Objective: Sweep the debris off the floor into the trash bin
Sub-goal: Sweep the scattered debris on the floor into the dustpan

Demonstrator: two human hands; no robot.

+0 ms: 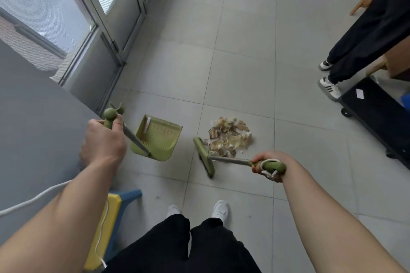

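A pile of torn cardboard and paper debris (230, 136) lies on the grey tiled floor. My right hand (268, 165) grips the green handle of a broom, whose green head (205, 157) sits on the floor at the pile's left edge. My left hand (104, 137) holds the top of the metal pole of a green dustpan (158, 137). The pan is to the left of the broom head, apart from the debris. No trash bin is clearly in view.
A grey table (33, 139) with a white cable is at my left, a yellow and blue stool (111, 215) beneath it. Another person's legs (363, 40) stand at the right by a black wheeled cart (377, 115). Glass doors (88, 17) line the left wall. My feet are at the bottom.
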